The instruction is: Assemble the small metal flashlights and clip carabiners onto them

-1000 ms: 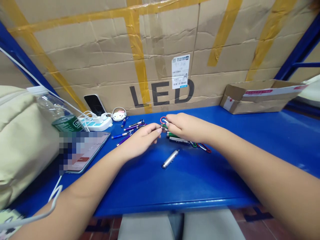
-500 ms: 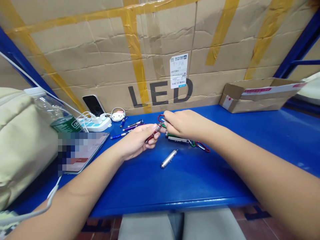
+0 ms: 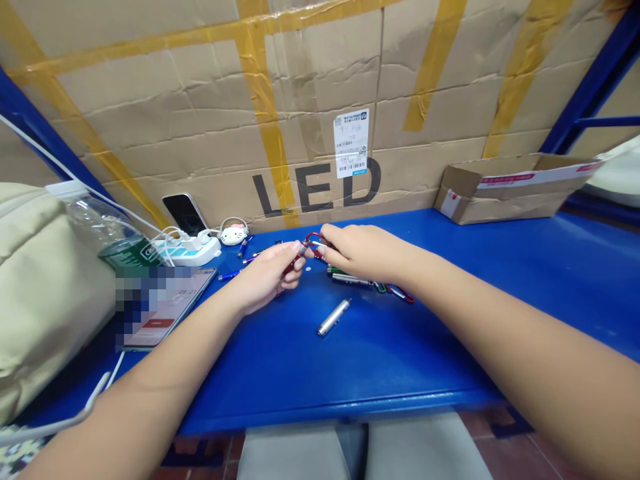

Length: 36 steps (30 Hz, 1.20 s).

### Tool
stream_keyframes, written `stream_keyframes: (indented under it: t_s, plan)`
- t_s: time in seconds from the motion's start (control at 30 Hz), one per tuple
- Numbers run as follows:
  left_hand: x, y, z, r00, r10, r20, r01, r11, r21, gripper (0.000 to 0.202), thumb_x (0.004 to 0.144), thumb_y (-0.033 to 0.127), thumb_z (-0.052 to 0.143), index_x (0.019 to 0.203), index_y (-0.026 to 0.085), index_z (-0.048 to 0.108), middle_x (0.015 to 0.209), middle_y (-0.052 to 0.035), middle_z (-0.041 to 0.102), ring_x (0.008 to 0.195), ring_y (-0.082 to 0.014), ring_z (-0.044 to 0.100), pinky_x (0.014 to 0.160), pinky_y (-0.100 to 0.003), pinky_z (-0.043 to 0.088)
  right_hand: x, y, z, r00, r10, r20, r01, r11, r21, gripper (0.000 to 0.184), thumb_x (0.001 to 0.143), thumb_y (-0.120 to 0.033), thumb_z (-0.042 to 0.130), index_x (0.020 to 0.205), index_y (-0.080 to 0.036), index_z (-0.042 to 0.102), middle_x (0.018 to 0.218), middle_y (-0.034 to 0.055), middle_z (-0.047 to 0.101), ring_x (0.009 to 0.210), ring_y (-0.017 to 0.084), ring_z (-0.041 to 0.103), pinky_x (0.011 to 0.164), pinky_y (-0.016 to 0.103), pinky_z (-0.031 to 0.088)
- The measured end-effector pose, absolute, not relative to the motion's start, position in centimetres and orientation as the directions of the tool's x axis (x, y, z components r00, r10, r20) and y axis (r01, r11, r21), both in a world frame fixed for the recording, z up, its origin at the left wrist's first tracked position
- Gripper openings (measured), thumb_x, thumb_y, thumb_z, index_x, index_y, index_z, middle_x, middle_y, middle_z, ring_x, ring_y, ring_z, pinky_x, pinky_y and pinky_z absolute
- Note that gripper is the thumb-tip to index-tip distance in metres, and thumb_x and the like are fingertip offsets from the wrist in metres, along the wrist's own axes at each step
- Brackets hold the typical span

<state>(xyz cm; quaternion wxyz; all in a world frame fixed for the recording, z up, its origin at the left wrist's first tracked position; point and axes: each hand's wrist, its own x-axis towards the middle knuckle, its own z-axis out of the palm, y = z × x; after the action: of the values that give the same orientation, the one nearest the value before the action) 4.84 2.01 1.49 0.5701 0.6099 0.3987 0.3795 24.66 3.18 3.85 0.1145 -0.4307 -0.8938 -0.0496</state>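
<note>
My left hand (image 3: 267,277) is closed around a small red penlight (image 3: 289,267), its silver end pointing up toward the other hand. Pinched in the fingers of my right hand (image 3: 360,250) is a red carabiner (image 3: 312,235), which meets the penlight's end; whether they are joined I cannot tell. In front of both hands a silver penlight (image 3: 333,317) lies alone on the blue table (image 3: 390,360). Partly under my right hand are another silver penlight (image 3: 353,280), a green carabiner (image 3: 381,288) and a second red carabiner (image 3: 401,294).
Several blue penlights (image 3: 229,275) lie beyond my left hand. On the left are a phone (image 3: 173,320), a power strip (image 3: 193,253), a bottle (image 3: 125,247) and a beige bag (image 3: 50,293). A small open carton (image 3: 510,200) stands back right, before a large cardboard box (image 3: 210,133).
Both hands have shifted slightly left together, still holding the red penlight and carabiner. The view has also moved a little.
</note>
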Motion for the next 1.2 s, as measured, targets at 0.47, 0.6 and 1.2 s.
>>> stream_keyframes:
  t_s: [0.47,0.6,1.2]
  plan:
    - [0.8,6.6,-0.3,0.276,0.916,0.289,0.939,-0.322,0.123,0.035,0.089,0.037,0.044,0.103,0.016,0.068,0.107,-0.0115,0.068,0.099,-0.0269,0.061,0.088,-0.039,0.046,31.1,5.3,5.9,-0.26,0.903,-0.343,0.965,0.254,-0.062,0.034,0.072,-0.051,0.065,0.081,-0.019,0.068,0.078,0.009,0.068,0.066,0.023,0.061,0.055,0.033,0.044]
    - [0.8,6.6,-0.5,0.255,0.917,0.306,0.947,-0.301,0.113,0.035,0.087,0.039,0.047,0.105,0.017,0.068,0.107,-0.012,0.068,0.095,-0.0268,0.061,0.084,-0.038,0.046,31.3,5.3,5.6,-0.258,0.81,-0.527,0.966,0.236,-0.111,0.036,0.061,-0.053,0.074,0.072,-0.019,0.068,0.07,0.0073,0.065,0.066,0.023,0.061,0.053,0.035,0.047]
    - [7.9,7.5,2.1,0.713,0.699,0.05,0.672,-0.661,-0.335,0.017,0.084,0.02,0.056,0.096,0.019,0.067,0.097,-0.0083,0.067,0.092,-0.0244,0.06,0.069,-0.03,0.039,29.6,4.6,5.7,-0.193,0.793,-0.578,0.972,0.235,-0.002,0.032,0.065,-0.045,0.073,0.071,-0.015,0.067,0.07,0.0054,0.064,0.068,0.022,0.063,0.059,0.035,0.05]
